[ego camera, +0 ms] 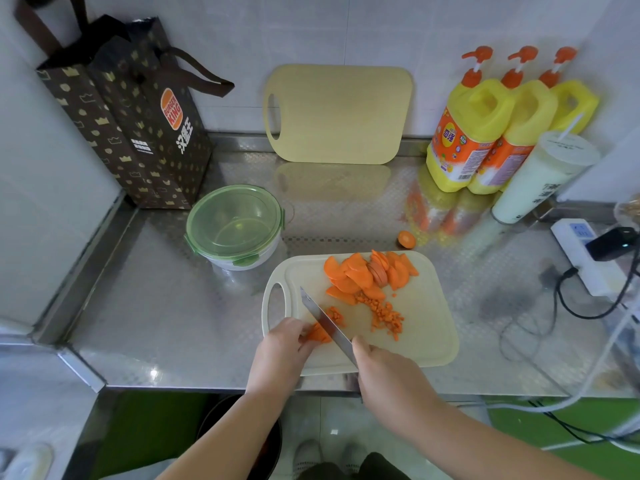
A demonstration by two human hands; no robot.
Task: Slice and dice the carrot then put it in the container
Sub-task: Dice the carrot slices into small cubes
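Observation:
A pale cutting board (pixel 426 327) lies near the counter's front edge. Several orange carrot slices (pixel 367 275) are piled at its far side, with small diced bits (pixel 386 315) in the middle. My left hand (pixel 282 344) holds a few carrot slices (pixel 318 334) down on the board with curled fingers. My right hand (pixel 377 362) grips the handle of a knife (pixel 323 320), whose blade rests across that stack. A round container with a green lid (pixel 235 225) stands left of the board, lid on.
A carrot end (pixel 406 239) lies on the steel counter behind the board. A second cutting board (pixel 337 114) leans on the wall. A paper bag (pixel 128 116), yellow detergent bottles (pixel 478 133), a drink cup (pixel 540 178) and a power strip (pixel 585 254) stand around.

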